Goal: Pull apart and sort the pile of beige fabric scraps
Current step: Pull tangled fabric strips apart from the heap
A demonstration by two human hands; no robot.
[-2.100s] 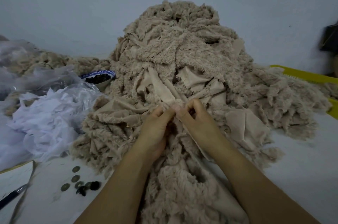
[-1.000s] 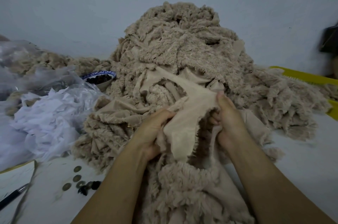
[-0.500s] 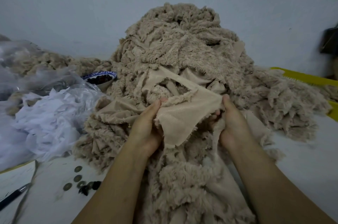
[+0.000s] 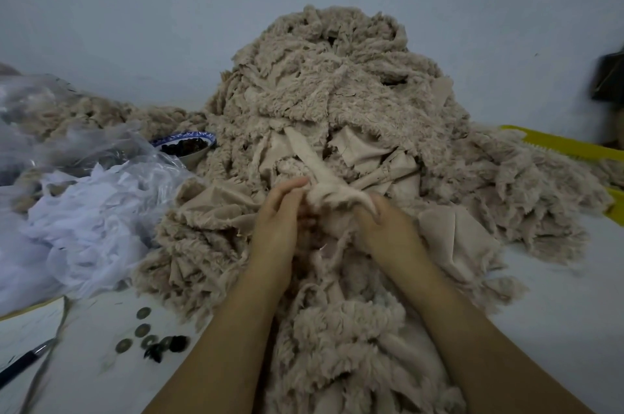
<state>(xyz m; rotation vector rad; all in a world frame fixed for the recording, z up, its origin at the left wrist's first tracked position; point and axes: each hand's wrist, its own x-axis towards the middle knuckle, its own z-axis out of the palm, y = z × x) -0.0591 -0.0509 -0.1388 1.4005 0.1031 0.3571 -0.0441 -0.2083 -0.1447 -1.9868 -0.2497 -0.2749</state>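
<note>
You're facing a beige scrap pile (image 4: 337, 92), w/ the twisted scrap (image 4: 332, 192) looking paler tan. Bowl (image 4: 182, 137) is showing a blue & white patterned rim, dark bits inside. Yellow tray (image 4: 567, 145) is sitting rt, white netting (image 4: 87, 221) left.

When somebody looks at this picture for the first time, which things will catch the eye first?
The tall pile of beige fabric scraps fills the middle and rises against the wall. Just in front of it, the right hand grips a bunched scrap and the left hand touches it. On the left lies crumpled white material, with a blue-rimmed bowl behind it.
</note>
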